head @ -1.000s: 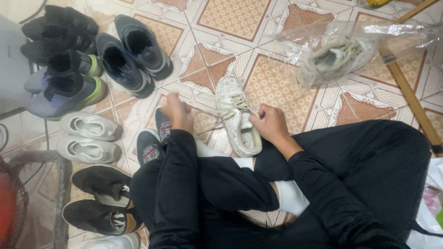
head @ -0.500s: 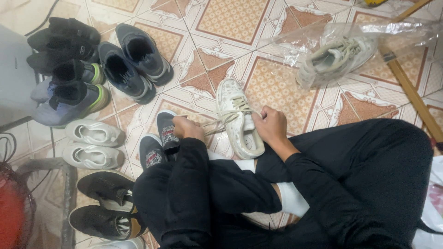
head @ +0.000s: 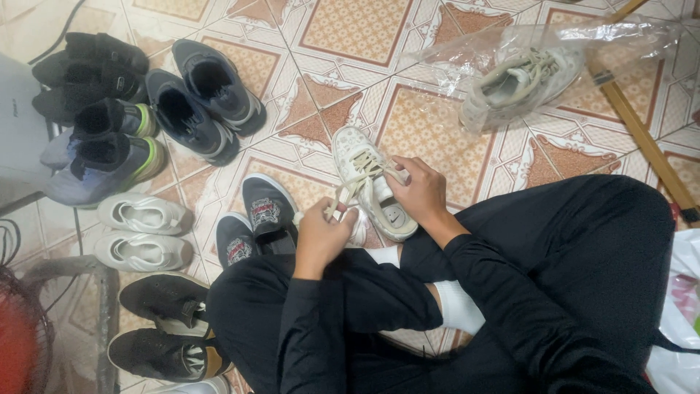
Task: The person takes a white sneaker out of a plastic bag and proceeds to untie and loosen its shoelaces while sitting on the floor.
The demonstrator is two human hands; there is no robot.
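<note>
Left hand (head: 321, 237): fingers curled closed, pinching, forearm reaching forward over crossed legs. Right hand (head: 419, 191): fingers bent, pressed downward, wrist angled inward. Both arms in black sleeves.

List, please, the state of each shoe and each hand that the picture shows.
White sneaker: on the floor, partly laced, held.
Lace: loose end pulled leftward.
Left hand: pinching the lace end.
Right hand: gripping the sneaker's side.
Bagged sneaker: inside a clear plastic bag, lying on the floor.
Black slippers: side by side, empty.
White pair: side by side on the tiles.
</note>
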